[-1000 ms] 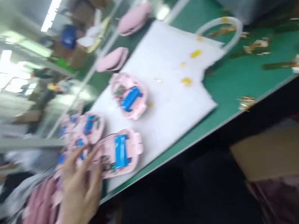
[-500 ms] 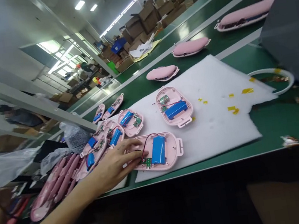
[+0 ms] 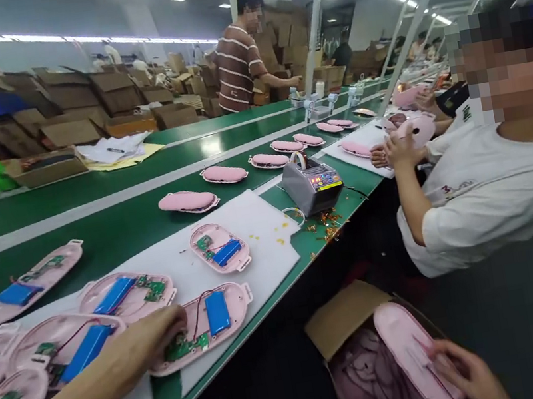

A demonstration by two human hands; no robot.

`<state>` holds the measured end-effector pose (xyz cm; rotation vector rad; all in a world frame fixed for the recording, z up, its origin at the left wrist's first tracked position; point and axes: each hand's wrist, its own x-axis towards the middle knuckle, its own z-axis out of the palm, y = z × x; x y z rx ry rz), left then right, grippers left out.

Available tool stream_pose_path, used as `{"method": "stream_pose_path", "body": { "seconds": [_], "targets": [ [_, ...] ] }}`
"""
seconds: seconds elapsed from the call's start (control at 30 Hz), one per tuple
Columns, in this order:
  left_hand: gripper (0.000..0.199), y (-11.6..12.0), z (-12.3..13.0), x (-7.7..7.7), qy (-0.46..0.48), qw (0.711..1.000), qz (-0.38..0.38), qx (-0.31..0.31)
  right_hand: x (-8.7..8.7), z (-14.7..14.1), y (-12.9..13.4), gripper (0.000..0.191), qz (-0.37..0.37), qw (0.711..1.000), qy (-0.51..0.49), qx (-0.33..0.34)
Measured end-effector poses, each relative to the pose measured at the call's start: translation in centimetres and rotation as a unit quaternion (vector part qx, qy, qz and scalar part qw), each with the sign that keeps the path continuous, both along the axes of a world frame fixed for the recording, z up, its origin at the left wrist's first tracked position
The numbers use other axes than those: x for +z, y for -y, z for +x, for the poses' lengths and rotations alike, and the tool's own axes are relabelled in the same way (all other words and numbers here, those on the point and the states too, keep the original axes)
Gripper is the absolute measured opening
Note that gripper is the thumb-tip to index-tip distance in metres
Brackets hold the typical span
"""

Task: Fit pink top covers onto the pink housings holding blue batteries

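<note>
My left hand (image 3: 163,330) reaches in from the lower left, fingers bent down over the left end of an open pink plastic shell (image 3: 235,302). Inside that shell lie a blue battery pack (image 3: 217,313), a thin wire and a green circuit board (image 3: 187,345); my fingertips are partly hidden. At the lower right, my right hand (image 3: 468,370) grips a long oval pink casing piece (image 3: 405,339) near its lower end. A thin dark wire runs along that end. The piece is tilted above an open cardboard box (image 3: 339,323) holding many pink pieces.
More open shells with batteries crowd the left, and one shell (image 3: 221,247) lies on the white foam sheet (image 3: 261,227). Behind are closed pink units (image 3: 188,201). A grey tape dispenser (image 3: 312,182) stands near yellow scraps. A co-worker in white (image 3: 497,183) sits at right.
The view has swung right, bringing the tape dispenser, co-worker and box into sight. My right hand now shows, holding a pink casing piece. My left hand stays at the same shell.
</note>
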<state>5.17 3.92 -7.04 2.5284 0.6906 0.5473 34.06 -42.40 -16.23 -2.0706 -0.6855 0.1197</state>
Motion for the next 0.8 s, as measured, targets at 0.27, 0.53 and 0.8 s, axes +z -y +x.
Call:
{"method": "stream_pose_path", "body": {
  "seconds": [0.27, 0.53, 0.8],
  "targets": [
    [0.032, 3.6, -2.1, 1.5, 0.241, 0.914, -0.269, 0.186, 12.5, -2.8, -20.1, 0.039, 0.053, 0.96, -0.032, 0.272],
    [0.014, 5.0, -3.1, 0.4, 0.215, 0.961, -0.097, 0.143, 14.9, -8.9, -36.1, 0.046, 0.024, 0.875, 0.149, 0.46],
    [0.009, 3.9, -2.3, 0.9, 0.174, 0.978, -0.039, 0.106, 12.7, -8.7, -38.2, 0.036, 0.055, 0.939, -0.035, 0.337]
  ]
}}
